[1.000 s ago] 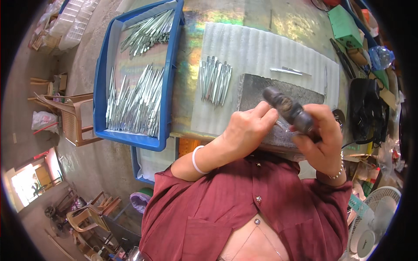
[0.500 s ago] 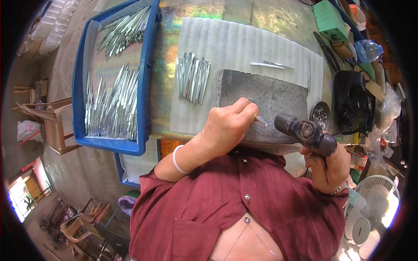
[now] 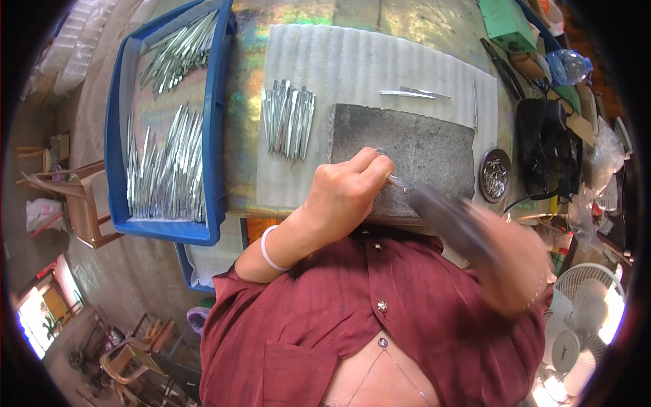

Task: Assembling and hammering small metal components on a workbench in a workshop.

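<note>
My left hand [image 3: 347, 193] is closed in a pinch over the dark grey stone block [image 3: 407, 136]. From its fingertips a slim metal piece [image 3: 397, 182] sticks out to the right; most of it is hidden by the hand. My right hand [image 3: 519, 261], smeared by motion, grips a dark hammer [image 3: 454, 224]. The blurred hammer head is at the exposed end of the metal piece; whether they touch I cannot tell. Left of the block, a bunch of thin silvery metal strips [image 3: 288, 122] lies on the white foam sheet [image 3: 339, 61].
A blue tray [image 3: 214, 142] at the left holds many similar strips in two groups. A few thin metal pieces [image 3: 407, 94] lie beyond the block. To its right sits a round dish [image 3: 483, 180] of small metal bits. A black bag-like object [image 3: 546, 146] and white fan [image 3: 583, 305] are farther right.
The hammer has swung from beside the metal piece to over its end, and is now blurred. My left hand keeps its pinch. The whole view has shifted slightly.
</note>
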{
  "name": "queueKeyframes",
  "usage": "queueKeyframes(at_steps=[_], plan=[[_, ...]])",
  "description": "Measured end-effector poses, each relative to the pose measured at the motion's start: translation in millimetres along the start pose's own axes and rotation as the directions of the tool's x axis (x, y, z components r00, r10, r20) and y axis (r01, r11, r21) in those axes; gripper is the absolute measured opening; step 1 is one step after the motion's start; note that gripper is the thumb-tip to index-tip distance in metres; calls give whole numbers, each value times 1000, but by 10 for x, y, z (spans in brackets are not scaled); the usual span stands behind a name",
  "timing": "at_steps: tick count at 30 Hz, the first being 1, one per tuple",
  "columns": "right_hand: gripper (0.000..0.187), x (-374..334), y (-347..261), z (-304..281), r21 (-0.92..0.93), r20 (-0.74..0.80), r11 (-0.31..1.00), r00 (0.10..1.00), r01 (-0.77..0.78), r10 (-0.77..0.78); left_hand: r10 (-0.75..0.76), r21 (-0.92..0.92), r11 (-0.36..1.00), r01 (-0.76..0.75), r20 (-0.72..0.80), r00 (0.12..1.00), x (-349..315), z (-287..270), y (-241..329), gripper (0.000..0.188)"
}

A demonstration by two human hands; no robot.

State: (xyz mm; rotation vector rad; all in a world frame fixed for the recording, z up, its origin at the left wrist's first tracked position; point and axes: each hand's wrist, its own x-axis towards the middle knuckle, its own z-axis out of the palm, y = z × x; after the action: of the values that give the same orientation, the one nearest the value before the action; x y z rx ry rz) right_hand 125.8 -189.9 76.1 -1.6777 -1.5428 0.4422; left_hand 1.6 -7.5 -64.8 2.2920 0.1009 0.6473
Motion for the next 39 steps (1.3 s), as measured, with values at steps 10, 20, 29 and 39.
queueKeyframes(at_steps=[10, 20, 29, 39], plan=[[33, 116, 436, 206, -332, -75, 921, 980, -201, 187, -296, -588, 766, 261, 38, 954, -27, -275, 84, 10], [37, -74, 955, 513, -502, -131, 793, 937, -345, 325, -510, -980, -56, 190, 192, 839, 51, -455, 47, 17], [30, 42, 2437, -125, -527, -352, 701, 874, -481, 335, -551, -961, 16, 278, 224, 804, 59, -440, 67, 24], [35, 223, 2922, -347, -513, -294, 578, 763, -634, 576, -463, -857, 236, 459, 316, 828, -138, -537, 195, 24]])
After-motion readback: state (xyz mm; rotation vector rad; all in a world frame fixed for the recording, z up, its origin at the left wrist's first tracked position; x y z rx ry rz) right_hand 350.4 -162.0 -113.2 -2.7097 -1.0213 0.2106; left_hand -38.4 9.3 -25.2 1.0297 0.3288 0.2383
